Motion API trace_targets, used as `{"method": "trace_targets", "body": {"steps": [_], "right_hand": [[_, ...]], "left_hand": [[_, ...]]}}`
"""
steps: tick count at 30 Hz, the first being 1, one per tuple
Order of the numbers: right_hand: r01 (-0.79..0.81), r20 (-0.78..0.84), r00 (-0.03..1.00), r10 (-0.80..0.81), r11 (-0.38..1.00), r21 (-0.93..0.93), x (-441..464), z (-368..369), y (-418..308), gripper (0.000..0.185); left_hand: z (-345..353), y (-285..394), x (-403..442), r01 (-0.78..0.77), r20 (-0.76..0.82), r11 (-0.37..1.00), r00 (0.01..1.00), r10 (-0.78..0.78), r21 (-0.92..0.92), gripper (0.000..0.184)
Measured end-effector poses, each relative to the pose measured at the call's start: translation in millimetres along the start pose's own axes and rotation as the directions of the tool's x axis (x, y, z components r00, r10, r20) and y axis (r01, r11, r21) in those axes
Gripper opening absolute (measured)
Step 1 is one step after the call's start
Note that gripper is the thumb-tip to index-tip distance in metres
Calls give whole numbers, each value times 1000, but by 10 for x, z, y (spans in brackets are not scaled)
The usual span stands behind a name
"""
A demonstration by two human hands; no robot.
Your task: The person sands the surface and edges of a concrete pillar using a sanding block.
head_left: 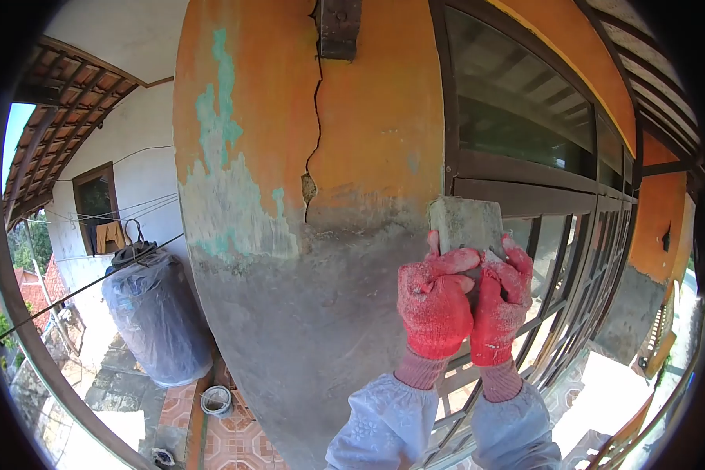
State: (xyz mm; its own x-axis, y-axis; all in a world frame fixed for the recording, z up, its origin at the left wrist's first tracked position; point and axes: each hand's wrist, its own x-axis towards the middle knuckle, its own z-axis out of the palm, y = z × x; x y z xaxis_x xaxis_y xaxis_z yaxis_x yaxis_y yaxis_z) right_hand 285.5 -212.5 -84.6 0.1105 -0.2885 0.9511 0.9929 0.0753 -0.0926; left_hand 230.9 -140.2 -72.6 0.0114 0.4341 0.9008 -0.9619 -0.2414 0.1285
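Observation:
My left hand [437, 301] and my right hand [501, 301], both in red work gloves dusted with pale powder, are closed on the lower part of a flat grey rectangular plate [468, 223]. The plate looks smeared with mortar, and its lower part is hidden behind my fingers. It is held up at the right edge of the wall [329, 290], beside the dark window frame; whether it touches the wall I cannot tell. Grey plaster covers the wall's lower half. Above it is worn orange paint with a long crack [318, 117] and a small hole.
To the right runs a window [525, 102] with a barred lower part [556, 258]. A dark bracket [340, 31] juts from the wall above. At the left stand a large plastic-wrapped cylinder [157, 313] and a small bucket [216, 401] on the tiled floor [239, 439]. A cable [94, 286] crosses there.

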Motion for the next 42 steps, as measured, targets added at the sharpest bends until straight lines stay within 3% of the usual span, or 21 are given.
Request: {"method": "trace_targets", "body": {"steps": [2, 3, 5, 8, 9, 11, 13, 15, 17, 20, 21, 23, 26, 30, 33, 34, 35, 36, 38, 40, 42], "right_hand": [[-133, -38, 990, 133, 991, 14, 324, 147, -22, 19], [-219, -38, 974, 221, 974, 59, 499, 224, -131, 17], [-196, -28, 980, 198, 979, 57, 561, 247, -149, 17], [-187, -2, 982, 187, 982, 27, 168, 55, -118, 18], [-116, 27, 993, 115, 993, 37, -67, -37, -118, 18], [-51, 36, 998, 49, 997, 51, -186, -55, -91, 18], [-108, 40, 993, 108, 994, 4, -101, 4, -84, 20], [-135, 19, 991, 134, 989, 61, 257, 163, -142, 21], [-80, -39, 996, 85, 990, 118, 551, 305, -140, 24], [-45, -2, 999, 45, 998, 41, 324, 179, -219, 24], [-112, 50, 993, 109, 991, 67, 119, 92, -191, 24], [-97, 24, 995, 95, 992, 77, -27, 133, -171, 24], [-109, 1, 994, 110, 988, 110, 263, 308, -184, 24], [-48, -57, 997, 56, 990, 134, 767, 559, -184, 23], [-104, 8, 994, 105, 980, 171, 549, 452, -279, 26], [-140, 54, 990, 131, 968, 209, 435, 413, -353, 28], [-44, 142, 989, 29, 994, 102, 320, 345, -410, 36], [-45, 151, 988, 26, 991, 125, 212, 353, -511, 36], [2, 241, 969, -47, 983, 186, 80, 413, -703, 42], [51, 235, 966, -108, 971, 235, 77, 565, -866, 45], [4, 270, 959, -81, 962, 274, 43, 732, -1042, 43]], "left_hand": [[179, 84, 354, -77, 52, 979, 996, 68, 188, 19], [236, 100, 450, -77, 57, 978, 996, 67, 192, 19], [319, 125, 586, -143, 12, 967, 989, 144, 209, 19], [138, 94, 193, -56, -23, 978, 998, 62, 202, 20], [30, 94, 17, -62, -16, 976, 998, 67, 207, 20], [-174, 110, -263, -22, 2, 997, 1000, 22, 77, 20], [-86, 148, -7, -36, 24, 984, 999, 33, 176, 14], [71, 168, 285, -44, 44, 959, 999, 33, 279, 22], [222, 170, 559, -195, 33, 918, 980, 196, 344, 25], [94, 180, 294, -188, -2, 955, 981, 193, 230, 23], [36, 227, 172, -191, 6, 953, 981, 195, 236, 23], [-106, 315, 16, -115, 37, 960, 993, 109, 254, 16], [-64, 249, 445, -204, 146, 944, 975, 170, 260, 19], [209, 329, 873, -230, 63, 883, 972, 225, 410, 19], [77, 381, 725, -218, 85, 900, 976, 200, 377, 18], [-64, 389, 572, -303, 127, 846, 953, 275, 439, 14], [-175, 478, 460, -344, 148, 810, 939, 312, 475, 15], [-269, 583, 364, -384, 168, 771, 922, 348, 509, 19], [-462, 836, 287, -529, 283, 504, 828, 485, 683, 23], [-657, 1007, 358, -539, 275, 494, 815, 510, 682, 26], [-784, 1180, 414, -505, 311, 337, 815, 488, 795, 25]]}}
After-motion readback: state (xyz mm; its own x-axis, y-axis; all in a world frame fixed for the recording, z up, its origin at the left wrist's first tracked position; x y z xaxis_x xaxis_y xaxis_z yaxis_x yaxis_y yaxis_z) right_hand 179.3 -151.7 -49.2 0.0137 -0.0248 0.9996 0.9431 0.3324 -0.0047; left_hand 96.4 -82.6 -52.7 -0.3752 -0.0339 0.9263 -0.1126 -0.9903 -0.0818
